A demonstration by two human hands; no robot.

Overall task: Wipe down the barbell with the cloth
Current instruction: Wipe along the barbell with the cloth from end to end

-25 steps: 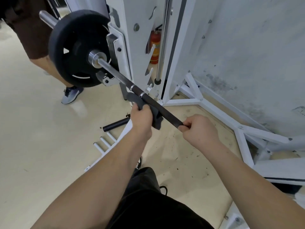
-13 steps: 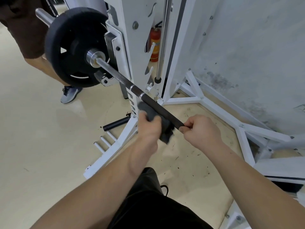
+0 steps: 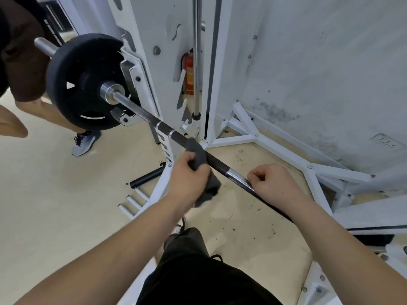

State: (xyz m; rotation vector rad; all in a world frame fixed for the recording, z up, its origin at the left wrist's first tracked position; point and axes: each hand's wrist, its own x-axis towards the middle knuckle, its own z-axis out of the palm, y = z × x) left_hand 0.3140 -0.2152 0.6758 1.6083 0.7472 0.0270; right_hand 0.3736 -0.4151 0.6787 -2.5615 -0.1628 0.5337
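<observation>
Head view: the fingers [image 3: 186, 158] of the left hand [image 3: 187, 176] curl round a dark grey cloth [image 3: 199, 150] folded over the barbell [image 3: 143, 112], clamping it to the knurled stretch near frame centre. The loose end of the cloth hangs below the knuckles. Toward 3 o'clock, the right hand [image 3: 272, 183] wraps tightly round the smooth chrome band of the bar, apparently steadying it. The bar runs from 10 o'clock down toward 4 o'clock, passing under the right forearm.

The step in hand looks like rubbing the mid-shaft. Next, the cloth needs sliding along the bar under firm squeeze. Going toward 4 o'clock, the right hand would have to shift off first.

Toward 10 o'clock, a black weight plate [image 3: 83, 80] sits on the sleeve. Just inside it the white rack upright [image 3: 149, 40] and its hook cradle the bar and would likely stop the cloth there. A red fire extinguisher [image 3: 189, 73] stands behind at 12 o'clock. Another person's grey shoe [image 3: 86, 142] is at 9 o'clock, and a black roller [image 3: 146, 177] lies on the floor at 8 o'clock.
</observation>
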